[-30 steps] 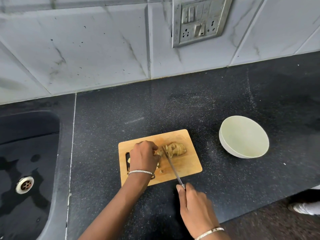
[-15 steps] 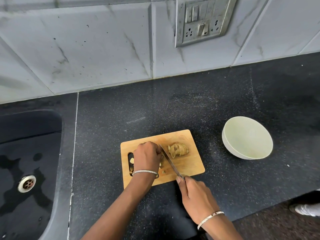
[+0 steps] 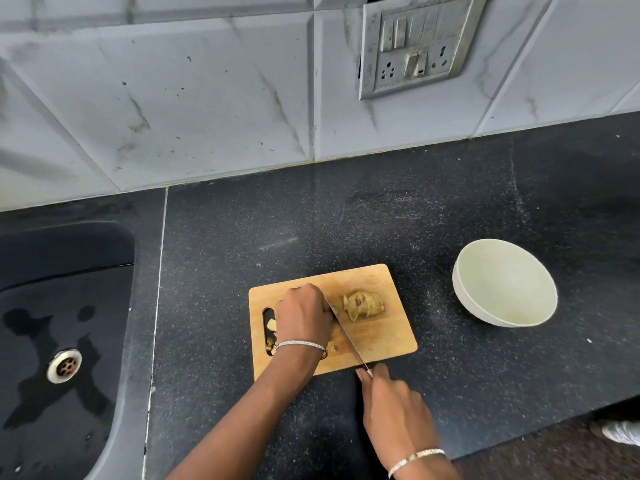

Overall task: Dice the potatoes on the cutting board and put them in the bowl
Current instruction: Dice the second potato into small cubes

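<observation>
A small wooden cutting board [image 3: 388, 341] lies on the black counter. On its middle rests a sliced stack of potato [image 3: 363, 303]. My left hand [image 3: 302, 315] is curled over another potato piece left of the stack; that piece is almost wholly hidden under my fingers. My right hand [image 3: 393, 407] grips a knife [image 3: 346, 332] by the handle at the board's near edge, and the blade runs diagonally up along my left knuckles. Small scraps [image 3: 271, 325] lie by the board's handle slot. The pale green bowl [image 3: 504, 282] sits to the right, with nothing in it.
A dark sink [image 3: 62, 341] with a metal drain [image 3: 64, 365] and water patches fills the left. A tiled wall with a switch and socket panel [image 3: 415, 46] stands behind. The counter's front edge runs at lower right, with a shoe [image 3: 620, 432] on the floor beyond.
The knife has shifted left, away from the sliced stack, and now lies against my left knuckles. My right hand has moved slightly forward toward the board.
</observation>
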Action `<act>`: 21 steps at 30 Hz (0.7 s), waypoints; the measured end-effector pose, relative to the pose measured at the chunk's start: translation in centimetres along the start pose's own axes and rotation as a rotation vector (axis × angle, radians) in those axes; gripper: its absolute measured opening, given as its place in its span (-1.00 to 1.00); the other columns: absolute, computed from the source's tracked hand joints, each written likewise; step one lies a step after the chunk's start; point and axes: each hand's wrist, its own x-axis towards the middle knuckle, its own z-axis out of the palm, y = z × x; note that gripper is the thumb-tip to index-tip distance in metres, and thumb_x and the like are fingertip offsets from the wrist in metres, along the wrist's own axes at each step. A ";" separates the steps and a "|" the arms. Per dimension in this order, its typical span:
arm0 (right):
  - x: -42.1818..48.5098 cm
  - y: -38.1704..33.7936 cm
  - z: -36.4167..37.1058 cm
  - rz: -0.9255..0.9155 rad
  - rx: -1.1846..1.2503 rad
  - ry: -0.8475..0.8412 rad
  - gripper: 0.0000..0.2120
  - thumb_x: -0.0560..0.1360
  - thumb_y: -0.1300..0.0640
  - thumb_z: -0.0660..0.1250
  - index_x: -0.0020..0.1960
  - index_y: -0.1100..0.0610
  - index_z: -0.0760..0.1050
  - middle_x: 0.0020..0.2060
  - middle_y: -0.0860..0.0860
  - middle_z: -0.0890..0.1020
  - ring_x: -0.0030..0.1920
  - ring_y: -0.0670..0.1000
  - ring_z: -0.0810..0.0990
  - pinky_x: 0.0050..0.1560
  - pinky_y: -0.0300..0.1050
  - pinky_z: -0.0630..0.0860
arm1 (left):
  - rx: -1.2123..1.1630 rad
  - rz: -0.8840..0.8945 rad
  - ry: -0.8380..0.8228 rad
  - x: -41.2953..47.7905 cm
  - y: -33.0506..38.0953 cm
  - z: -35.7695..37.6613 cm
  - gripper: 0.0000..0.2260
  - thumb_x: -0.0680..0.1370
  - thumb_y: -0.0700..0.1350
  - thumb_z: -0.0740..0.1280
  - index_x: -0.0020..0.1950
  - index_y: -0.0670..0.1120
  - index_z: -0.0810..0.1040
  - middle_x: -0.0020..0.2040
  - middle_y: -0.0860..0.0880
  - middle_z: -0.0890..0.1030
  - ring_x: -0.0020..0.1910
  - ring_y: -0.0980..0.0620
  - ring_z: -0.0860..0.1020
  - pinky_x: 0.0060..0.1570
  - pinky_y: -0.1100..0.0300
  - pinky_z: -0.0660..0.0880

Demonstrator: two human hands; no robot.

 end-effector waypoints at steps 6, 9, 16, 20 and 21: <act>-0.7 0.5 -1.1 0.018 0.020 0.050 -0.64 0.62 -0.20 -0.15 0.10 -0.02 0.31 -0.09 0.00 0.63 -0.02 0.12 0.64 -0.28 -0.07 0.36 | -0.036 -0.009 0.000 -0.1 -0.2 -0.9 -0.96 0.39 -0.18 0.48 -0.20 -0.06 0.67 -0.20 -0.03 0.67 -0.15 -0.10 0.62 -0.15 0.09 0.56; 0.0 0.2 -0.7 0.008 -0.020 0.077 -0.64 0.64 -0.16 -0.11 0.16 0.01 0.35 -0.08 0.03 0.64 -0.02 0.15 0.64 -0.27 -0.05 0.36 | -0.079 -0.022 0.016 -0.2 -0.4 -1.8 -0.95 0.38 -0.17 0.50 -0.21 -0.04 0.68 -0.23 0.01 0.68 -0.16 -0.04 0.62 -0.15 0.11 0.56; -0.9 -0.2 0.3 -0.031 0.096 -0.020 -0.65 0.62 -0.23 -0.14 -0.01 -0.03 0.29 -0.13 0.01 0.61 -0.05 0.14 0.63 -0.27 -0.03 0.36 | -0.126 -0.005 0.153 -0.7 -1.0 -3.2 -0.81 0.44 -0.23 0.33 -0.11 0.01 0.68 -0.18 0.06 0.68 -0.13 0.01 0.61 -0.24 0.23 0.35; -0.9 0.2 -0.1 -0.008 0.117 0.029 -0.66 0.62 -0.21 -0.14 -0.02 -0.03 0.29 -0.16 0.00 0.61 -0.07 0.12 0.62 -0.27 -0.02 0.35 | -0.121 0.108 0.122 -0.1 -0.4 -3.2 -0.83 0.46 -0.17 0.35 -0.04 0.04 0.67 -0.13 0.08 0.67 -0.13 0.08 0.60 -0.22 0.24 0.40; -1.0 0.3 -0.2 -0.015 0.109 0.031 -0.65 0.62 -0.22 -0.14 -0.02 -0.03 0.29 -0.16 0.00 0.61 -0.07 0.13 0.63 -0.28 -0.01 0.36 | -0.117 0.148 0.092 0.0 -0.2 -3.0 -0.84 0.46 -0.14 0.37 -0.01 0.04 0.66 -0.10 0.08 0.67 -0.11 0.09 0.60 -0.18 0.23 0.45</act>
